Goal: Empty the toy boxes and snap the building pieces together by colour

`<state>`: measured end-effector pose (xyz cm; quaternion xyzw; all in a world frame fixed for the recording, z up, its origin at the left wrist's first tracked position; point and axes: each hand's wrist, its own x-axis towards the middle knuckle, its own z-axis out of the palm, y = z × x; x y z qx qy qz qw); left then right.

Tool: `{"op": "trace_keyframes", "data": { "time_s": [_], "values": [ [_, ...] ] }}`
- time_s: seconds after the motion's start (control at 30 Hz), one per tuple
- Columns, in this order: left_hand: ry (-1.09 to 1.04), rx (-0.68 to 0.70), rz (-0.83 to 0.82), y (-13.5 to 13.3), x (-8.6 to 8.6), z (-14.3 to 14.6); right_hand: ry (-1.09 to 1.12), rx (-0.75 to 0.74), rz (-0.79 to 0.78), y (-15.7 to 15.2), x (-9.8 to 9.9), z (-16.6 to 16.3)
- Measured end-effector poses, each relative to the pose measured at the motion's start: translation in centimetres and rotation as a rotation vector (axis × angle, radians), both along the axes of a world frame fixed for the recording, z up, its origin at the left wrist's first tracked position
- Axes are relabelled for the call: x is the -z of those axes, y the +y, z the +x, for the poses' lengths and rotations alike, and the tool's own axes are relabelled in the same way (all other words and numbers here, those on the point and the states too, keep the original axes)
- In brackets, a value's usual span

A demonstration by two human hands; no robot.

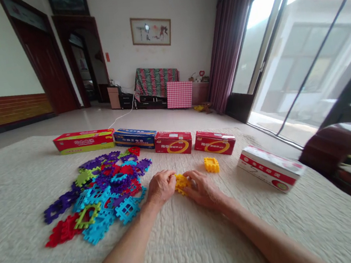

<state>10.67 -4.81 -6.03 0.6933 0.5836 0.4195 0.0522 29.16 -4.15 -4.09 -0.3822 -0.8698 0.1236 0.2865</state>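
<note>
While both hands grip it from opposite sides, the yellow toothed piece (181, 183) sits low over the pale quilt (177, 245), center of view.
Left hand (161, 187): fingers bent, grasping its left edge; right hand (203, 189): thumb and fingers closed around its right side, exact contact partly hidden. Just beyond the right hand, a yellow block (211, 165) stands alone. Left of the left hand, near it: loose pile of toothed pieces (98, 195) in purple, cyan, red, green, overlapping. Farther out, a row of boxes: red-and-green box (84, 142), blue box (135, 140), then two red boxes (173, 143). White-and-red box (269, 168) lies angled, well right of the right hand.
</note>
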Motion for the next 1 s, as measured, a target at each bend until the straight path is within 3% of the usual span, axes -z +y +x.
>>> {"op": "trace_keyframes", "data": {
  "time_s": [0.23,0.5,0.63,0.77,1.0],
  "values": [
    [-0.108,0.211,-0.058,-0.8,-0.9,0.0,0.097,-0.043,0.011,0.6,-0.1,0.7],
    [-0.049,0.161,-0.065,-0.3,-0.9,-0.1,0.150,0.066,-0.067,1.0,0.2,0.5],
    [-0.150,0.172,-0.106,-0.2,-1.0,-0.4,0.215,0.073,0.070,0.9,0.4,0.4],
    [-0.228,0.204,-0.152,-0.1,-1.1,-0.6,0.080,-0.049,0.239,0.4,-0.1,0.3],
    [-0.247,0.224,-0.202,0.0,-1.2,-0.6,-0.081,-0.088,0.250,-0.1,-0.6,-0.2]
  ]
}}
